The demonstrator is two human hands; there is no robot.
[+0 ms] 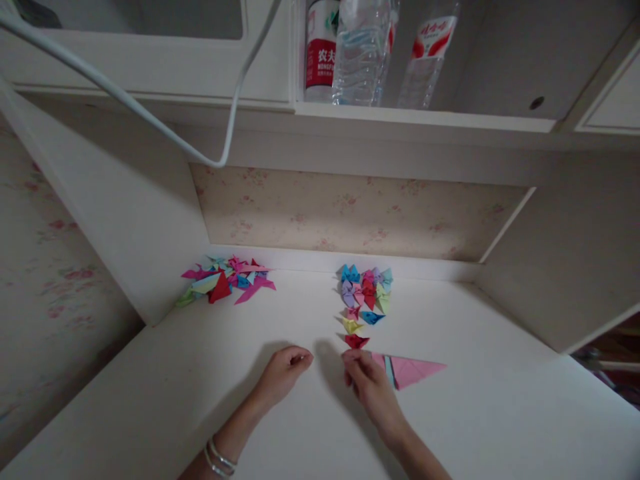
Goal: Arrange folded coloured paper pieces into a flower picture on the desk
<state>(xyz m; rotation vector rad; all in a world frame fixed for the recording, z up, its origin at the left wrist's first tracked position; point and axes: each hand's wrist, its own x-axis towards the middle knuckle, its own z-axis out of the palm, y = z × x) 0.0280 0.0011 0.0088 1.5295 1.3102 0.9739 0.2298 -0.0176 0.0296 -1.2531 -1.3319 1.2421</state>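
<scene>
My left hand (286,373) is above the white table with its fingers curled together, and nothing shows in them. My right hand (370,387) is closed too, its fingertips hidden from view. Right beyond its knuckles lies a small red folded-paper piece (356,341); whether the fingers touch it I cannot tell. Past that are a yellow folded-paper piece (353,326), a blue one (373,318) and a cluster of colourful origami pieces (369,293). Partly behind the right hand lies a long pink folded-paper triangle (417,371), with a light-blue strip (389,371) beside it.
A loose heap of coloured folded papers (220,285) lies at the back left of the table (200,373). Overhead, a shelf (425,120) holds plastic bottles (361,57) and a red-labelled container (320,57). A white cable or tube (150,119) hangs at upper left.
</scene>
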